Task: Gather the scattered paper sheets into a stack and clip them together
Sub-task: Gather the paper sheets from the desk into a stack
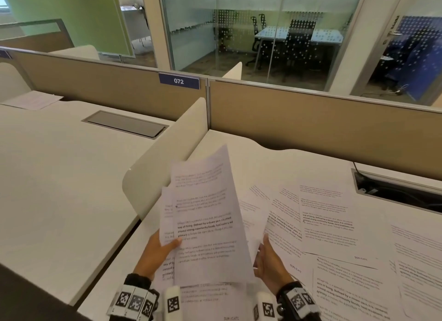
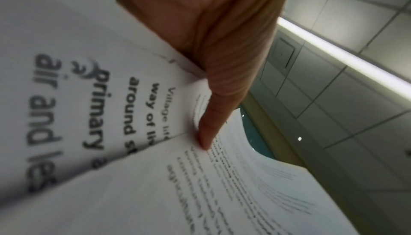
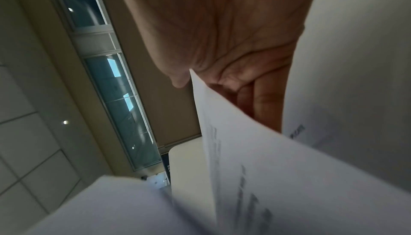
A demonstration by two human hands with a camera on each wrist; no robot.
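Note:
I hold a bundle of printed paper sheets (image 1: 205,220) raised and tilted above the white desk (image 1: 275,158). My left hand (image 1: 157,249) pinches its left edge, thumb on top and fingers hidden beneath. In the left wrist view the left hand (image 2: 211,80) lays its thumb across the overlapping sheets (image 2: 222,195). My right hand (image 1: 267,261) grips the bundle's right edge. The right wrist view has a sheet edge (image 3: 289,186) running between the thumb and fingers of the right hand (image 3: 222,36). Several more sheets (image 1: 327,215) lie fanned on the desk to the right. No clip is visible.
A white rounded divider (image 1: 165,158) stands left of the bundle, and a tan partition (image 1: 311,120) runs along the back. An open cable tray (image 1: 397,191) is at the right. The neighbouring desk has a closed flap (image 1: 126,123) and one sheet (image 1: 33,99).

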